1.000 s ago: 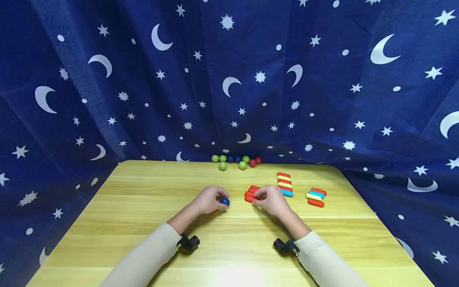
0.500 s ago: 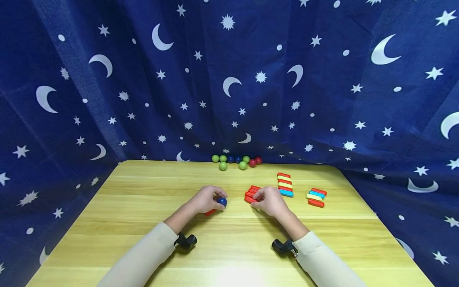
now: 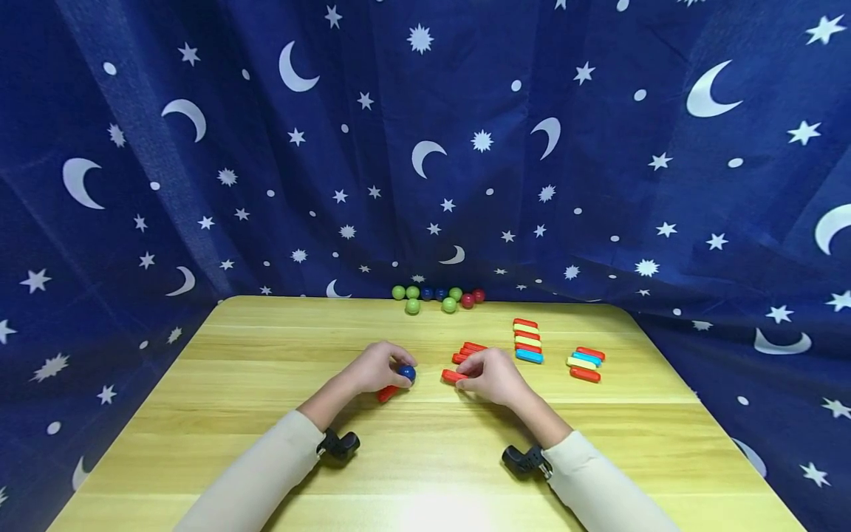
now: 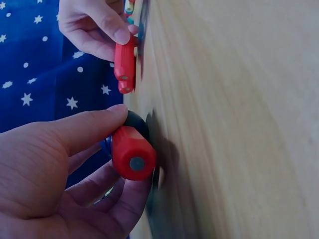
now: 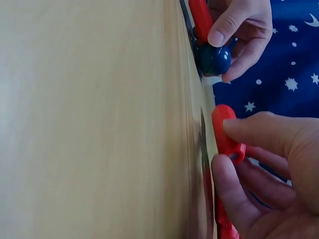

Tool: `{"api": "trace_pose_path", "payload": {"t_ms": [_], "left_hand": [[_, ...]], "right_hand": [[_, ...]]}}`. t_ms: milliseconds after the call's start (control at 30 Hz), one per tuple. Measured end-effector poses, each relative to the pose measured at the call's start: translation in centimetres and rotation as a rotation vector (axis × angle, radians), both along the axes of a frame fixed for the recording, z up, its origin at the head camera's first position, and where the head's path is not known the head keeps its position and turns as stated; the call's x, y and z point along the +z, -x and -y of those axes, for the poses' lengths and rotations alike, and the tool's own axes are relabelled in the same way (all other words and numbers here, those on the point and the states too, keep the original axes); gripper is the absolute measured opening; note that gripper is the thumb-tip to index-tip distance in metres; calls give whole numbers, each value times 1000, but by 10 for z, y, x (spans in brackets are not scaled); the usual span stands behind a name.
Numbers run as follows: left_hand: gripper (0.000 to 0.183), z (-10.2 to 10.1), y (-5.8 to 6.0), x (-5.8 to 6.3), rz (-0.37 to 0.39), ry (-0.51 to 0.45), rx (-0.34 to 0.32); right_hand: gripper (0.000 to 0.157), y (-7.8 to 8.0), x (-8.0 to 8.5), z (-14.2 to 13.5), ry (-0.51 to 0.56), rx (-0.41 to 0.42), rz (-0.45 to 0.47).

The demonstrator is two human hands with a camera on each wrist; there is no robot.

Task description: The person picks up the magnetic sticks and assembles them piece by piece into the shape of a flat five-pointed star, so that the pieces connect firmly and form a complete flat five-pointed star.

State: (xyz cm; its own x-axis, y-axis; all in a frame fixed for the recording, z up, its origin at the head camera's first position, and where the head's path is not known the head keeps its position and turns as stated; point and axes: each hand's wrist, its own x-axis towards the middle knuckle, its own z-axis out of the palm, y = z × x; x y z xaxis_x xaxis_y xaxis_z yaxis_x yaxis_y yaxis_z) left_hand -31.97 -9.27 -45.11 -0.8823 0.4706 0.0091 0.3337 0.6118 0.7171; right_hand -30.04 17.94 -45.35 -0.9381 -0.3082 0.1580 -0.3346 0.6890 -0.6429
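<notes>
My left hand [image 3: 374, 369] pinches a dark blue ball [image 3: 407, 372] between thumb and fingers. A red magnetic rod [image 4: 133, 152], with a round metal disc in its end, sticks out from that ball toward the wrist. In the right wrist view the ball [image 5: 214, 59] and the rod [image 5: 200, 19] meet end to surface. My right hand [image 3: 495, 377] holds another red rod [image 3: 452, 376] by thumb and fingertips, low over the table and apart from the ball. Just behind it lie several more red rods [image 3: 473, 346], partly covered by the right fingers.
Along the table's [image 3: 266, 458] back edge sit several green balls [image 3: 413, 307], blue balls [image 3: 427, 294] and red balls [image 3: 468, 301]. To the right lie a column of red, yellow and blue rods [image 3: 528, 340] and a smaller group [image 3: 585, 363]. A starry curtain [image 3: 372, 148] hangs behind.
My right hand has drawn one red rod out of the red group, toward the left and nearer. The left hand has shifted slightly left with the ball, and its red rod shows more.
</notes>
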Motion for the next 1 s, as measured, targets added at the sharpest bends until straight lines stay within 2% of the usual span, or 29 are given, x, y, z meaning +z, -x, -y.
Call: {"api": "trace_pose_path", "payload": {"t_ms": [67, 233, 567, 1000], "left_hand": [[31, 1, 0, 0, 8, -3, 3], [31, 3, 1, 1, 25, -13, 16], [29, 8, 1, 2, 80, -39, 43], [28, 9, 0, 3, 88, -44, 47]], "right_hand": [[14, 1, -2, 3, 16, 47, 1], [14, 3, -3, 13, 60, 106, 26], [12, 9, -5, 31, 104, 128, 78], [12, 12, -4, 43, 125, 140, 96]]}}
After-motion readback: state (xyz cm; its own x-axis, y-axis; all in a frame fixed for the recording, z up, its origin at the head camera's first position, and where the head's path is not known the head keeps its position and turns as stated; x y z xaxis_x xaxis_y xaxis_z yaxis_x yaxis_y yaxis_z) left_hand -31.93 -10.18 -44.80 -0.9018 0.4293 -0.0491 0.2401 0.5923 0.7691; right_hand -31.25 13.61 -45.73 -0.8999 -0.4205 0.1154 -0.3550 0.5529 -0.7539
